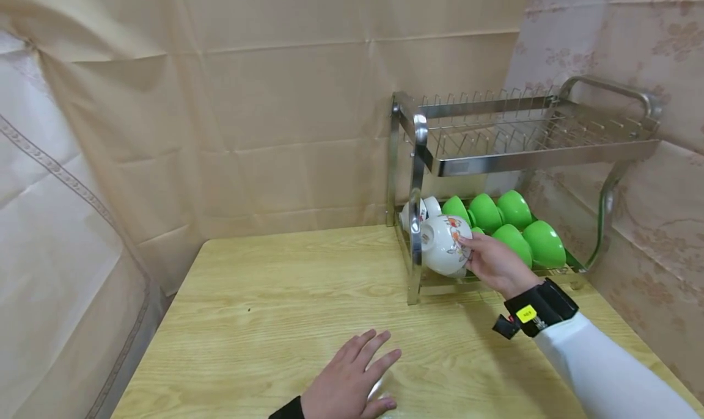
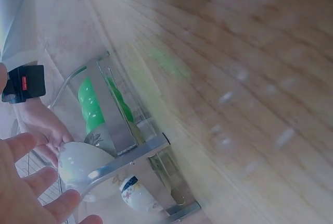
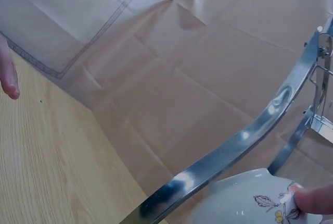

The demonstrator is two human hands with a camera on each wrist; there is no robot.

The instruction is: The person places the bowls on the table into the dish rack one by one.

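My right hand (image 1: 495, 261) grips a white bowl with a flower pattern (image 1: 444, 244) at the front left of the lower shelf of a steel dish rack (image 1: 541, 157). The bowl (image 2: 78, 164) lies tilted on its side behind the rack's front post. In the right wrist view a fingertip (image 3: 314, 201) presses the bowl (image 3: 250, 200) by its flower print. A second white bowl (image 1: 423, 210) stands behind it. My left hand (image 1: 349, 382) rests flat on the wooden table (image 1: 264, 309), fingers spread, holding nothing.
Several green bowls (image 1: 514, 223) fill the rest of the lower shelf. The upper shelf (image 1: 522, 129) holds no dishes. Beige paper sheeting (image 1: 247, 101) covers the walls behind and to the left. The table edge runs close at the left.
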